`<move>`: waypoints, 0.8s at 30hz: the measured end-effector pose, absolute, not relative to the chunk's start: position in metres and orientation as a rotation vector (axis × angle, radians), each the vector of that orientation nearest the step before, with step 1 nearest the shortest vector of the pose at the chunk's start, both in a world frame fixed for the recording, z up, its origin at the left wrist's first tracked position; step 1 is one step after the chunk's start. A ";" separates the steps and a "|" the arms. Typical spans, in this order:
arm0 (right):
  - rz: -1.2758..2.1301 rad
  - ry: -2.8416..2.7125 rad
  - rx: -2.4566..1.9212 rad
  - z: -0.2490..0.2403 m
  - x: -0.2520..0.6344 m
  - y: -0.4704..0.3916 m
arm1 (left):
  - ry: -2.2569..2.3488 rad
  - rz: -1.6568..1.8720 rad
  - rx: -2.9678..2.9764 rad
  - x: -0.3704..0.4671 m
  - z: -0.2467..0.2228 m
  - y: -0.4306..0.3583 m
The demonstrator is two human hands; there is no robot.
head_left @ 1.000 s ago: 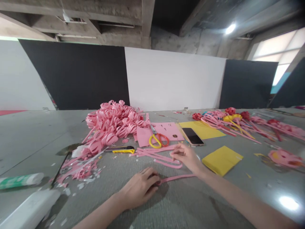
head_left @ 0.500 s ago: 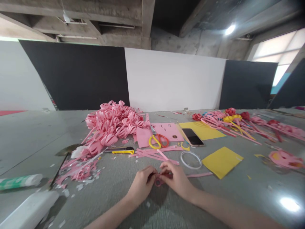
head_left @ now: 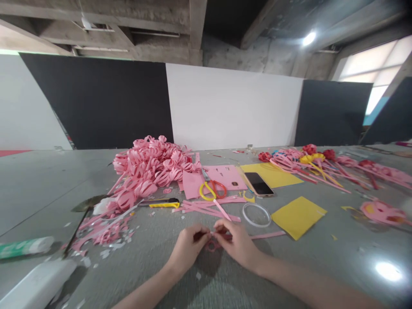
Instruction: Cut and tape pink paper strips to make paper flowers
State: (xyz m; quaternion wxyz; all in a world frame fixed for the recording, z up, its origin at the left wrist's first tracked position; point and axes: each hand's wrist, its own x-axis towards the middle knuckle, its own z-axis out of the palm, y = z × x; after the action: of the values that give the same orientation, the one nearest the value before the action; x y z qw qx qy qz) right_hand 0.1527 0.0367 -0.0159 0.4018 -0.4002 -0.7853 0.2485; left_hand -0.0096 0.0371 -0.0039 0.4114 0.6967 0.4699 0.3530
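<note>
My left hand (head_left: 190,245) and my right hand (head_left: 236,243) meet low in the middle of the view, both closed in a pinch. Between their fingertips is a pink paper strip (head_left: 211,246) bent into a small loop, hanging just below the fingers. Part of it is hidden behind the fingers. Another straight pink strip (head_left: 268,235) runs out to the right from behind my right hand. Several flat pink strips (head_left: 206,207) lie just beyond my hands, close to a clear tape roll (head_left: 256,215).
Scissors (head_left: 212,189) lie on a pink sheet (head_left: 230,177), beside a phone (head_left: 259,184). A yellow utility knife (head_left: 164,203), a heap of curled pink paper (head_left: 151,165) and scraps are to the left. Yellow paper (head_left: 299,217) and paper flowers (head_left: 310,159) are to the right.
My fingertips have shifted slightly on the pink strip, and its loop looks a little wider and less round. The whole view has moved slightly. The other things lie as before.
</note>
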 end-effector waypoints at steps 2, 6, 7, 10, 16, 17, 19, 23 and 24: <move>0.574 -2.026 -1.035 -0.016 0.152 0.037 | 1.177 0.892 1.744 -0.009 -0.004 0.037; 0.481 -2.076 -1.042 -0.016 0.152 0.038 | 1.198 0.914 1.762 -0.009 -0.003 0.035; 0.481 -2.078 -1.038 -0.015 0.152 0.038 | 1.193 0.914 1.759 -0.008 -0.002 0.034; 0.498 -2.089 -1.020 -0.014 0.152 0.037 | 1.167 0.911 1.772 -0.007 -0.002 0.031; 0.515 -2.131 -0.997 -0.011 0.153 0.035 | 1.184 0.918 1.921 -0.008 -0.001 0.028; 0.526 -2.130 -0.992 -0.011 0.153 0.035 | 1.187 0.922 1.938 -0.008 -0.001 0.028; 0.545 -2.122 -0.985 -0.011 0.153 0.036 | 1.193 0.928 1.961 -0.009 -0.001 0.029; 0.559 -2.088 -0.980 -0.011 0.153 0.036 | 1.211 0.949 1.951 -0.009 -0.001 0.029; 0.558 -2.083 -0.970 -0.011 0.153 0.036 | 1.213 0.954 1.955 -0.009 -0.001 0.029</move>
State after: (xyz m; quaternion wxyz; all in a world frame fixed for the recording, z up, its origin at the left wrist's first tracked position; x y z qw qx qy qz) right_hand 0.1526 0.0356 -0.0110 0.3790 -0.3798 -0.8151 0.2183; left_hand -0.0089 0.0286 -0.0014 0.3196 0.7437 0.4614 0.3631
